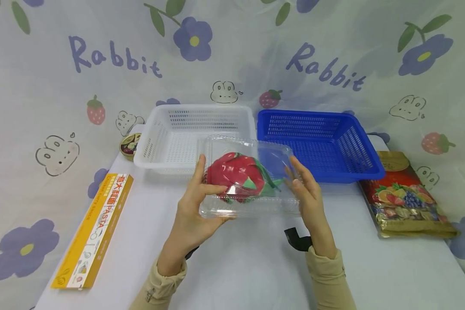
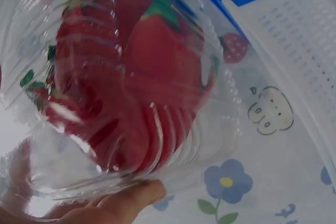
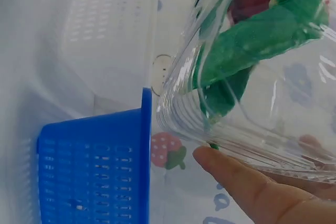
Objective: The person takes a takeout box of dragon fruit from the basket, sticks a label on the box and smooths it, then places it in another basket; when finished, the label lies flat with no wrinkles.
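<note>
Both hands hold a clear plastic clamshell box above the white table, in front of the baskets. Inside it lies a red dragon fruit with green leaf tips, toward the left half of the box. My left hand grips the left end, its thumb along the near lower edge and its fingers over the side. At the opposite end, my right hand holds the box between thumb and fingers. The right wrist view shows the green leaves pointing toward this end, and a fingertip right at the wall.
Behind the box stand a white basket and a blue basket, side by side. A yellow pasta box lies at the left, with a small round tin farther back. A red and gold bag lies at the right.
</note>
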`<action>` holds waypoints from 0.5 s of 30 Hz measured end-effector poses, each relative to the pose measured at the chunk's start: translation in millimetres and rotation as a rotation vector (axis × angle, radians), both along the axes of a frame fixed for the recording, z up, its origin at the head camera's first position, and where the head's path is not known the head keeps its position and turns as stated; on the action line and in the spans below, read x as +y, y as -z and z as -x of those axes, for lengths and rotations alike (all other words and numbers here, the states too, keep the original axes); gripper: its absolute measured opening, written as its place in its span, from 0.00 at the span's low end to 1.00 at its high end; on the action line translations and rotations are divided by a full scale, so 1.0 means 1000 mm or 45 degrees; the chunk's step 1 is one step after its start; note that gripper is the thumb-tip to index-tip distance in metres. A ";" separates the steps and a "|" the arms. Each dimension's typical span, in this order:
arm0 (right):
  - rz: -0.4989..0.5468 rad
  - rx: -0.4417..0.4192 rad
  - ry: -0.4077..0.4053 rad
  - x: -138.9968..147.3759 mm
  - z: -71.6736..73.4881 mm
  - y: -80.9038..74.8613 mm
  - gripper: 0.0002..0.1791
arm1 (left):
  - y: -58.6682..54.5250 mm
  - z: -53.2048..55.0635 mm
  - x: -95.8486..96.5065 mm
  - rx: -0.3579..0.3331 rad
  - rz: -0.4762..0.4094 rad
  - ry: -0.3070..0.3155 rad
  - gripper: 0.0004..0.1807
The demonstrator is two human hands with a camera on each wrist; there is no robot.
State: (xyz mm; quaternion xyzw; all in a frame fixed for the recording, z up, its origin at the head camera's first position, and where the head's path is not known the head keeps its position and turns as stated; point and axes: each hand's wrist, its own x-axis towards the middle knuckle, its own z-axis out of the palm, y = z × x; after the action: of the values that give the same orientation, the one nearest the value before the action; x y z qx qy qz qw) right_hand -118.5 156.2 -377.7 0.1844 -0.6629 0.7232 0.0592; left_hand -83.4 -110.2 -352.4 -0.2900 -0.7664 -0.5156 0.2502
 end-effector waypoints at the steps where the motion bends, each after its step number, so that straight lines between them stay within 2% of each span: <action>1: -0.005 0.020 0.014 0.001 -0.003 0.001 0.29 | 0.000 -0.003 0.000 -0.058 0.059 -0.017 0.37; 4: -0.036 0.096 0.069 0.004 -0.015 0.004 0.27 | 0.000 -0.012 0.000 -0.232 0.222 -0.039 0.47; 7: -0.073 0.149 0.139 0.007 -0.026 0.006 0.27 | 0.003 -0.020 0.001 -0.412 0.287 -0.026 0.54; 11: -0.125 0.214 0.203 0.008 -0.037 0.011 0.29 | 0.012 -0.026 0.008 -0.588 0.200 -0.067 0.53; 15: -0.166 0.243 0.232 0.007 -0.044 0.017 0.30 | 0.024 -0.029 0.016 -0.660 0.103 -0.156 0.48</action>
State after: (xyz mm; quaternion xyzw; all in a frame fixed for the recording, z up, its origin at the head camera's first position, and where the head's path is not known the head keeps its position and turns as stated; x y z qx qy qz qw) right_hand -74.7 163.4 -394.4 0.1947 -0.7138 0.6496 0.1752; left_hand -54.2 -94.0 -376.7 -0.1112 -0.8409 -0.5257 0.0645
